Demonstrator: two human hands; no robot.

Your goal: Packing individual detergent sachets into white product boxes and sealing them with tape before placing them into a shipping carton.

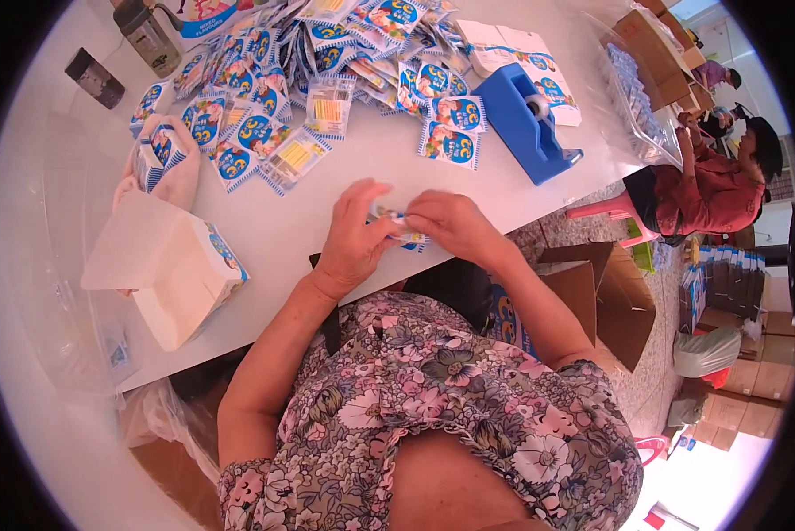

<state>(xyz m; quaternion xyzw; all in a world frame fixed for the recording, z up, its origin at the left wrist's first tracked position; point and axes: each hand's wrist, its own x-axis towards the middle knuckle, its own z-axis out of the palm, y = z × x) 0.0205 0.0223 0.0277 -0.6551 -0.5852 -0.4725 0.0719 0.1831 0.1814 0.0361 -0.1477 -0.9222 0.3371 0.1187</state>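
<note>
Near the front edge of the table, my left hand (353, 241) and my right hand (459, 228) meet over a small blue-and-white sachet (412, 239). Both hands are closed on it, thumbs and fingers pinching from either side. Motion blurs the fingertips, and the fingers cover most of the sachet. Beyond them spreads a big heap of similar printed sachets (260, 128), some face up, others showing a yellow-labelled back. To the left of my left hand, a white carton (172, 305) stands with its lid up and its visible inside bare.
A blue tape dispenser (517, 124) sits at the right, beside flat printed cartons (548, 75). At the far left are a pink cloth-like holder (181, 177) with sachets, a dark jar (94, 80) and a bottle (147, 37). A co-worker (712, 190) sits at right, past cardboard boxes (623, 305).
</note>
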